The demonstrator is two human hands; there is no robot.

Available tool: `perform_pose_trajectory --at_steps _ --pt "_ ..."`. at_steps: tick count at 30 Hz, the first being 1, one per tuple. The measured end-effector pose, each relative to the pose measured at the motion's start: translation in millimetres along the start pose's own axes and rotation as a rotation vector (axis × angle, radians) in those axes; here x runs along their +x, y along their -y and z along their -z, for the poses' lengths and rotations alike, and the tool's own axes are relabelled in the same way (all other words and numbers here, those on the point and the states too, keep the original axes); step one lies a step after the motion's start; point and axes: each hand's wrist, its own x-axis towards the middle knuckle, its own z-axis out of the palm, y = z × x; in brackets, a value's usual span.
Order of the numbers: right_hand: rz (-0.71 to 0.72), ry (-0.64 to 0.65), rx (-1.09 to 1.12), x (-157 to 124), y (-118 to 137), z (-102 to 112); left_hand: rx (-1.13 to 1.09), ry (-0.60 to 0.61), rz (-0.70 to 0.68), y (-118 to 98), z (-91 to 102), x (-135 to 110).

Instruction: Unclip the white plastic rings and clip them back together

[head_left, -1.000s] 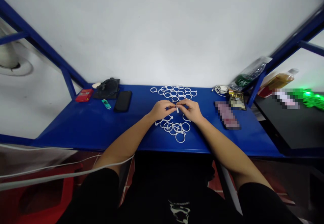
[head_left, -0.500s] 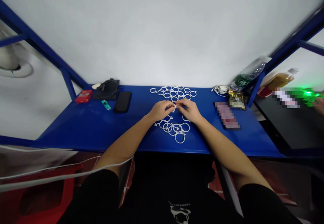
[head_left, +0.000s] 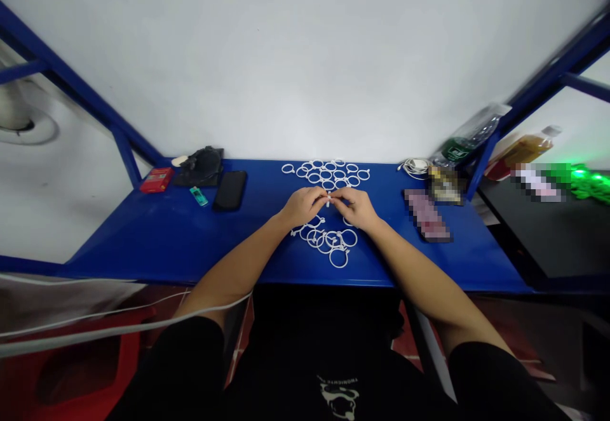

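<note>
My left hand (head_left: 301, 205) and my right hand (head_left: 358, 207) meet over the middle of the blue table. Both hands are closed, thumbs and fingertips pinching a small white ring piece (head_left: 328, 199) between them. Most of that piece is hidden by the fingers. Beyond my hands lies a cluster of white plastic rings with small tabs, one of them a ring at its left end (head_left: 288, 173). Nearer to me is a second, overlapping group of such rings, with one ring (head_left: 338, 267) closest to the table's front edge. Another ring shows partly beneath my right hand.
Left on the blue table (head_left: 157, 243) lie a black phone (head_left: 230, 190), a teal item (head_left: 199, 196), a red box (head_left: 157, 180) and a dark bundle (head_left: 204, 166). Right are a coiled white cable (head_left: 415, 167), a blurred pink item (head_left: 427, 216) and a plastic bottle (head_left: 469, 135).
My fingertips have shifted slightly around the small white piece, which is still between them. Another person's hand at the far right edge has gone out of view. The ring groups lie as before.
</note>
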Motion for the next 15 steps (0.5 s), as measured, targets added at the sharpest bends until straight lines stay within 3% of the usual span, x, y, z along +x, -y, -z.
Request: perform_pose_trajectory --at_steps 6,12,15 --pt "-0.002 0.005 -0.069 -2.0 3.8 -0.6 0.102 0.018 -0.027 -3.0 -2.2 1.8" --pt "-0.029 -0.077 -0.089 1.3 1.0 -0.8 0.074 -0.030 -0.022 3.1 2.3 4.1" --pt "-0.016 -0.003 -0.077 4.7 -0.1 -4.9 0.046 -0.026 -0.004 7.0 4.3 3.6"
